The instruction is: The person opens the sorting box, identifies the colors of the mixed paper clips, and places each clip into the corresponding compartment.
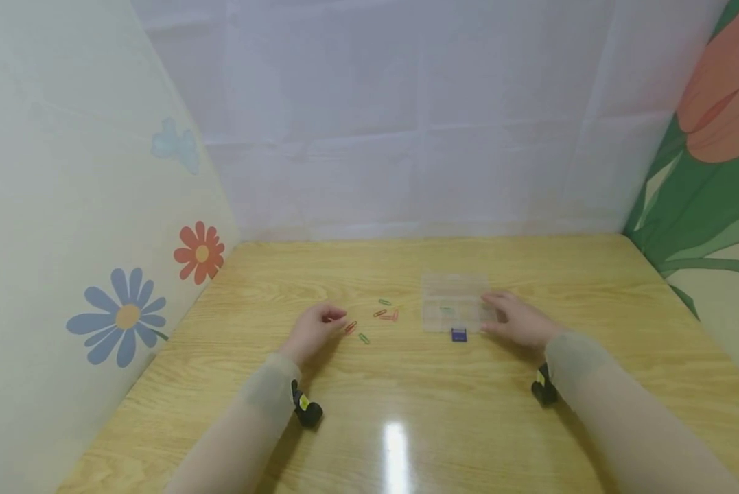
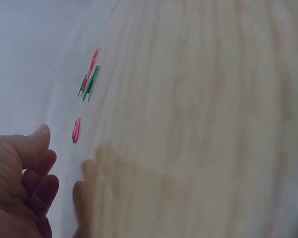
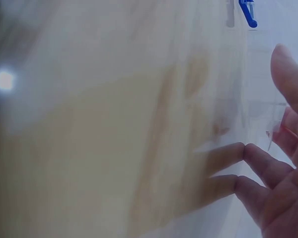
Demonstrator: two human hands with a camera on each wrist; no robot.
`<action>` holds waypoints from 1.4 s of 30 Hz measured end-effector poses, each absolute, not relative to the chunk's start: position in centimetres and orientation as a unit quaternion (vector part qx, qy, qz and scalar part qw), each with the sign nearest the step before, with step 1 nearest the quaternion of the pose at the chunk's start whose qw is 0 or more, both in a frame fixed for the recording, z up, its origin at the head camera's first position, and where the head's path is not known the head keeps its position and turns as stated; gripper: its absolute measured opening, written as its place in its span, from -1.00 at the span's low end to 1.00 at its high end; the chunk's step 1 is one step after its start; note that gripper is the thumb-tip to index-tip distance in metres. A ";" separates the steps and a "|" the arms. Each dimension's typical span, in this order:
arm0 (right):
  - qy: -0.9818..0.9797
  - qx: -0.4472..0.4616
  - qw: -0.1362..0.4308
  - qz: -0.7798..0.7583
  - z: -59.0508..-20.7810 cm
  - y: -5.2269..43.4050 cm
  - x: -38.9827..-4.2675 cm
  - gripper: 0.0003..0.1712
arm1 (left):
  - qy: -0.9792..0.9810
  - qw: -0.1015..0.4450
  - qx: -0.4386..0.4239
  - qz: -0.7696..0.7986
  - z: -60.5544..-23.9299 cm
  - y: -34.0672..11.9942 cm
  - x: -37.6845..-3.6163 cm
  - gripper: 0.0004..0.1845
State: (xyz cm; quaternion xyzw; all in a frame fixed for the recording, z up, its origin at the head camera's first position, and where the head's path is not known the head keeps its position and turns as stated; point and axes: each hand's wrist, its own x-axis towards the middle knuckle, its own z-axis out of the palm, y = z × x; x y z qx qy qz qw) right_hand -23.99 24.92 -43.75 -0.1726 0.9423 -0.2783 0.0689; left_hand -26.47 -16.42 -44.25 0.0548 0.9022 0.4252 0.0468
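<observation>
Thin wire paper clips [image 1: 381, 314] are scattered on the glossy wooden worktop [image 1: 406, 412] beside the loosely curled, unladen left hand [image 1: 312, 332]. The clear plastic box [image 1: 454, 310] is touched by relaxed right hand [image 1: 520, 320] fingers.

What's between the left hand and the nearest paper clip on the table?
Nothing visible. The left hand sits with its fingers curled just short of the red paper clip, bare wooden table between them. The other clips lie farther right, toward the clear plastic box, which the right hand touches.
</observation>
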 end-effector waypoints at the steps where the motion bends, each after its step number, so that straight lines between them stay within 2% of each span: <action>1: 0.942 -0.174 0.068 -0.278 -43.7 24.9 -24.0 -0.14 | 0.903 0.050 0.052 0.424 -44.3 -16.5 -26.4 -0.78; 8: 0.941 -0.174 0.069 -0.282 -43.5 24.8 -23.8 -0.15 | 0.912 0.079 0.043 0.399 -44.3 -16.6 -26.2 -0.76; 21: 0.943 -0.174 0.069 -0.276 -43.6 24.8 -23.8 -0.14 | 0.938 0.078 0.058 0.334 -44.0 -16.3 -25.9 -0.82; 42: 0.942 -0.166 0.077 -0.282 -43.6 24.8 -24.0 -0.13 | 0.930 0.096 0.059 0.351 -44.2 -16.2 -26.1 -0.90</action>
